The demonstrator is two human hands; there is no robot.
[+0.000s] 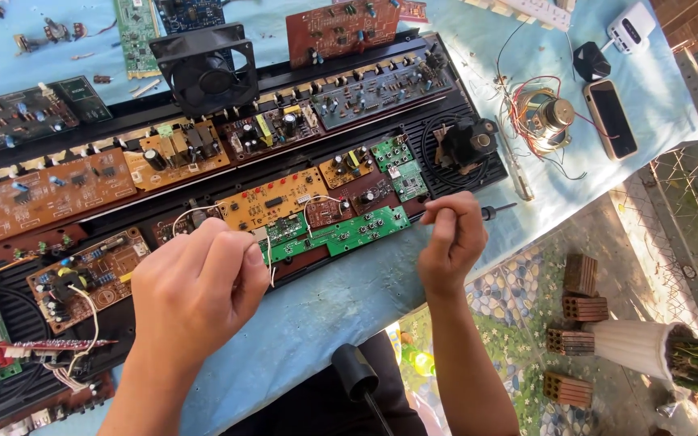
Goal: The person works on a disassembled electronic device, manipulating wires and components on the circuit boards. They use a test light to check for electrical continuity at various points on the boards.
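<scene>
Here the left hand (195,291) pinches a thin white wire (195,211) over the green circuit board (341,232); the right hand (450,238) is closed, pinching something too small to tell.

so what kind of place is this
Likely an outdoor electronics repair bench: circuit boards laid over a long black chassis on a blue-clothed table, a loose speaker and fan, with bricks on the ground beside.

Matt blue tablecloth (341,307), glossy phone (611,119)
</scene>
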